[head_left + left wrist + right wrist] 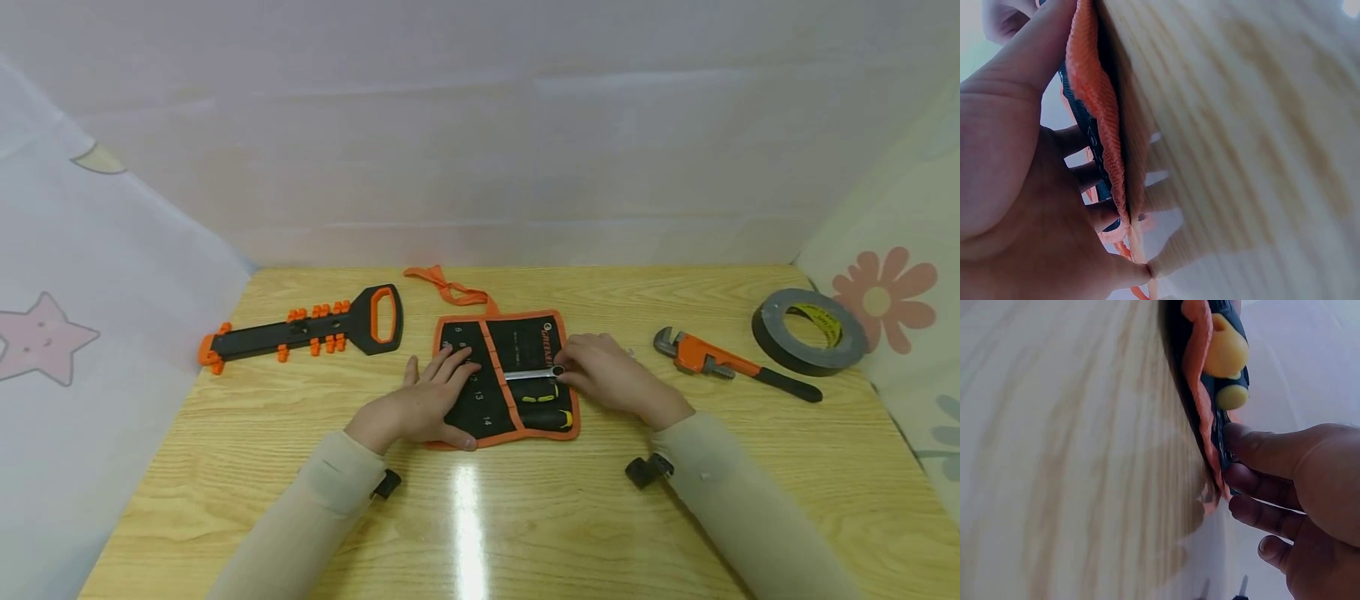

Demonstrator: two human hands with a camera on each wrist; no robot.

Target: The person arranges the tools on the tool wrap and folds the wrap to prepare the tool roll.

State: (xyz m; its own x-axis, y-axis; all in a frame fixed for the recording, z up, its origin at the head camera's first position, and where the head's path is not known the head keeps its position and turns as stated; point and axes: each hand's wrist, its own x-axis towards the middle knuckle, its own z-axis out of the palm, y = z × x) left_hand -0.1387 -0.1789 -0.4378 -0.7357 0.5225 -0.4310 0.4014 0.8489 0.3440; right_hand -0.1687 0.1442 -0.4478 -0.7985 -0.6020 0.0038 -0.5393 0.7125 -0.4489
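Note:
A black tool pouch (491,408) with orange trim lies unfolded on the table, its left half printed with size numbers. My left hand (423,404) rests on that half with fingers spread and the thumb along the near edge. With thumb and fingers, my right hand (611,375) pinches the ring end of a silver wrench (528,374), which lies across the right half with its other end in the pouch's middle slot. Below the wrench sit yellow-marked black handles (546,419); their rounded yellow ends (1227,355) show in the right wrist view.
An orange strap (450,287) trails from the pouch's far edge. To the left lies a black holder with orange clips and a handle (300,330). On the right are an orange pipe wrench (731,362) and a roll of grey tape (772,337). Cloth walls border the wooden table (570,517).

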